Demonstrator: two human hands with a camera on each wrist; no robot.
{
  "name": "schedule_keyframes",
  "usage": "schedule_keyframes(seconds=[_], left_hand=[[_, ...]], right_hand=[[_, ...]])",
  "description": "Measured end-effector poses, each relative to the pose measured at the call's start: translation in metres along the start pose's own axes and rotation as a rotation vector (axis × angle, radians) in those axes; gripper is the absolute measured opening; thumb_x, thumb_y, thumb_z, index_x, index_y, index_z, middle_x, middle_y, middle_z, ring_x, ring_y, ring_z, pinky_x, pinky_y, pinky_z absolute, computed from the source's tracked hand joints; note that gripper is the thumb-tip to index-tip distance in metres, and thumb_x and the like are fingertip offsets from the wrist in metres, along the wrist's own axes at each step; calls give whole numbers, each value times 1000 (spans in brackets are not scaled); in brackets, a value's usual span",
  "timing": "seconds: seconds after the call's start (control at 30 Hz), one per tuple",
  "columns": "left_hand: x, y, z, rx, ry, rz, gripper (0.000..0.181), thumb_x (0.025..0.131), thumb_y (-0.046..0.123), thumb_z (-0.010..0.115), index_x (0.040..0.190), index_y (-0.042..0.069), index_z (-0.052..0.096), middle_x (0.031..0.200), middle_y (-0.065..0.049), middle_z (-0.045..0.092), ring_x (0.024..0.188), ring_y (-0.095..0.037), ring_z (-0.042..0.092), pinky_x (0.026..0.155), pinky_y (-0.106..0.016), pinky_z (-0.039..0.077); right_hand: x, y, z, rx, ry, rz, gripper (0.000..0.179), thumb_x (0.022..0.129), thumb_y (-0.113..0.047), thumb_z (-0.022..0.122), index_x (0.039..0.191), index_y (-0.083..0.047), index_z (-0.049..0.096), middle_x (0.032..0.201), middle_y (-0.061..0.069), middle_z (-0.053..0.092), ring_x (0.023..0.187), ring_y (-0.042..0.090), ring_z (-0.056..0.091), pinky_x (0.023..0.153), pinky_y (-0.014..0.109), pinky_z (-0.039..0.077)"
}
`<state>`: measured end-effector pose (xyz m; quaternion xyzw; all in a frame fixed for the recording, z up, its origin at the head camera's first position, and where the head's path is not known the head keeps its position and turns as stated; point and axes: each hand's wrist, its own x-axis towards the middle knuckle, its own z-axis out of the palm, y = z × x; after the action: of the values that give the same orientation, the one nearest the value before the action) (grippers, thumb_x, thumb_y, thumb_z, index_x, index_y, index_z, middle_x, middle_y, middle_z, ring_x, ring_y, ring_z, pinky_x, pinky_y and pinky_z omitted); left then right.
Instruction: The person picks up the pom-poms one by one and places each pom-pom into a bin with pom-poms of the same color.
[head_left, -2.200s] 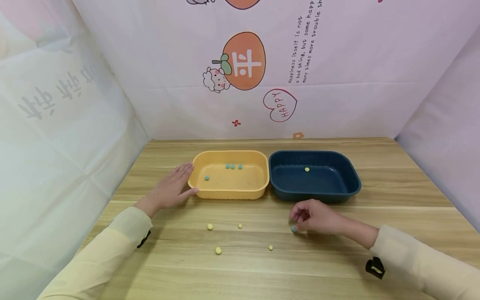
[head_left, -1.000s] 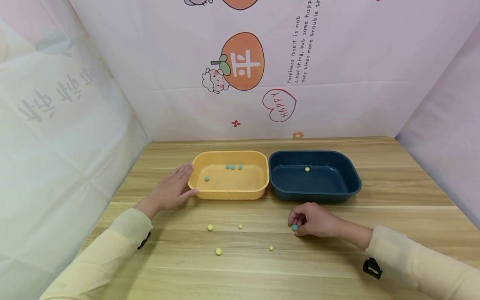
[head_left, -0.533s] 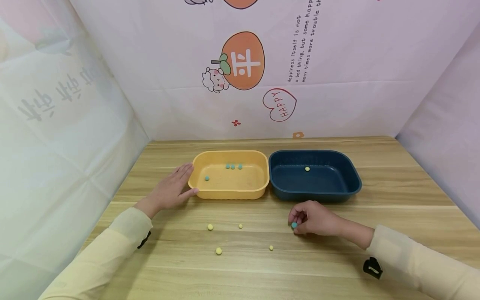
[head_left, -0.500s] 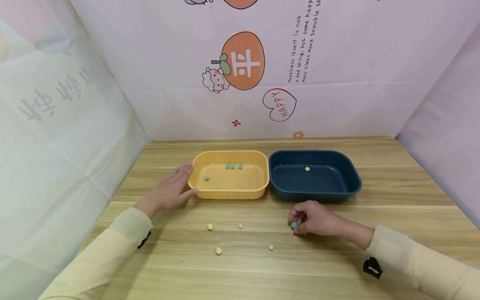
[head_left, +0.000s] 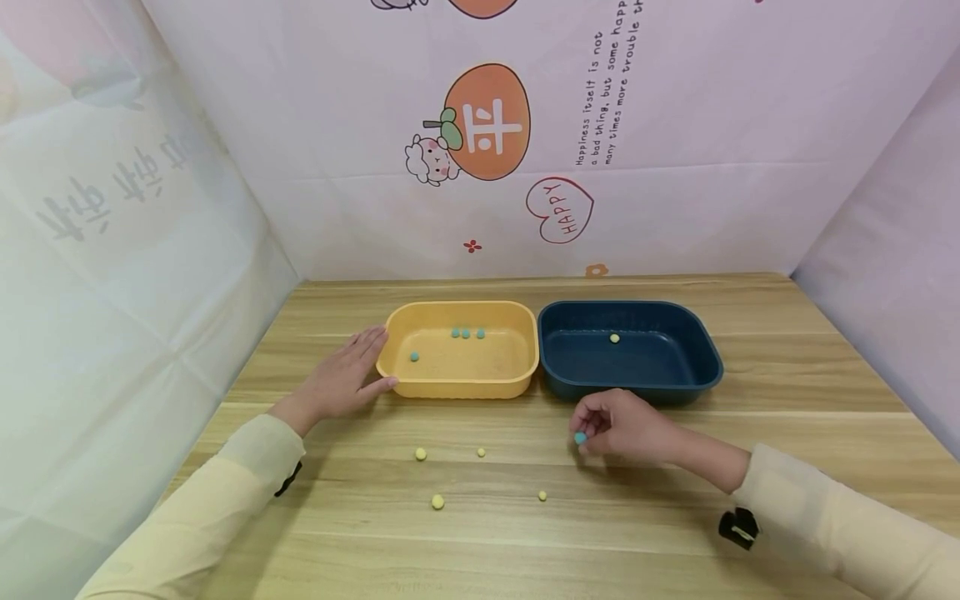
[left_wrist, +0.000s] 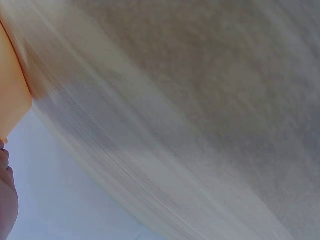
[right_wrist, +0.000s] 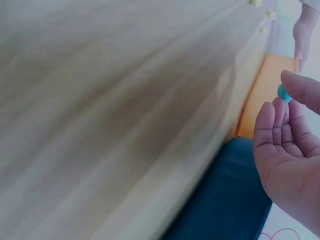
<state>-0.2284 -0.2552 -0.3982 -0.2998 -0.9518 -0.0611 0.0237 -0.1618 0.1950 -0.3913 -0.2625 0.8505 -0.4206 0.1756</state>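
My right hand (head_left: 626, 425) pinches a small teal ball (head_left: 581, 437) between thumb and fingertips, just in front of the dark blue tray (head_left: 630, 393). In the right wrist view the same teal ball (right_wrist: 283, 93) sits between the thumb and the curled fingers. My left hand (head_left: 341, 375) rests against the left end of the yellow tray (head_left: 461, 389), fingers straight. Inside the yellow tray lie several teal balls (head_left: 466, 333). One yellow ball (head_left: 615, 338) is in the blue tray. The left wrist view catches only part of the left hand (left_wrist: 7, 200) beside the yellow tray (left_wrist: 12, 85).
Several yellow balls (head_left: 437, 502) of differing size lie scattered on the wooden table (head_left: 360, 533) in front of the trays. The two trays stand side by side, close together. A printed cloth (head_left: 360, 208) hangs behind the table and along its sides.
My right hand has taken the teal ball off the table and moved it up and slightly left, towards the trays. The left hand and the other balls have stayed put.
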Motion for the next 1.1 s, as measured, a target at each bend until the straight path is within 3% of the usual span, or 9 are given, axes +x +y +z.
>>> schedule_keyframes(seconds=[0.57, 1.1], left_hand=[[0, -1, 1, -1, -3, -2, 82, 101, 51, 43, 152, -8, 16, 159, -21, 14, 146, -32, 12, 119, -44, 10], [0, -2, 1, -8, 0, -1, 83, 101, 51, 44, 152, -7, 15, 158, -22, 15, 146, -32, 13, 119, -44, 10]], right_hand=[[27, -44, -11, 58, 84, -61, 15, 82, 0, 74, 96, -3, 68, 87, 3, 64, 81, 23, 58, 73, 26, 54], [70, -64, -11, 161, 200, -62, 19, 82, -1, 76, 98, 1, 67, 87, 8, 64, 80, 23, 59, 69, 24, 53]])
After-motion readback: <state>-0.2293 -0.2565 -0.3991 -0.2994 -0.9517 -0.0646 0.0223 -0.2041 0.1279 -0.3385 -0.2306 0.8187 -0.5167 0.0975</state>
